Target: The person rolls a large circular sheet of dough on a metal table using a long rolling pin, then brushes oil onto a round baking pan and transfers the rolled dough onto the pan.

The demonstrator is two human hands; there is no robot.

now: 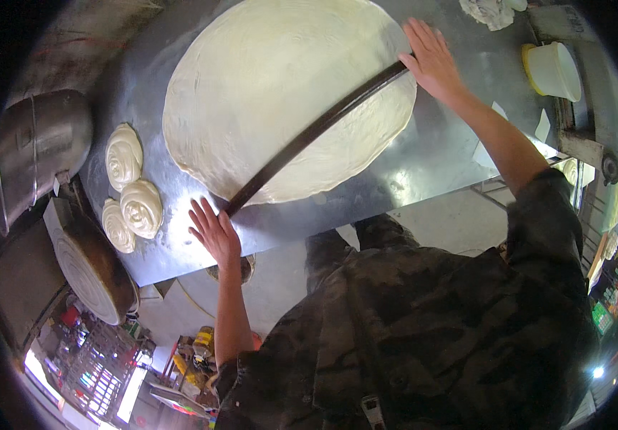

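Note:
A large thin round sheet of dough [266, 91] lies on a metal work table [352, 201]. A long dark rolling pin [314, 137] rests slantwise across its near part. At the pin's lower left end is my left hand [216, 234], palm down with fingers spread, touching the tip. My right hand [432, 62] lies over the pin's upper right end, fingers extended beyond the dough's edge. Neither hand is closed around the pin. Several coiled dough pieces [141, 208] sit together on the table to the left of the sheet.
A large metal pot [54, 145] and a round pan or griddle [91, 269] stand at the left edge. A white plastic bucket [556, 72] is at the right. More dough [491, 12] lies at the far right, and pale sheets [483, 153] are near the right front edge.

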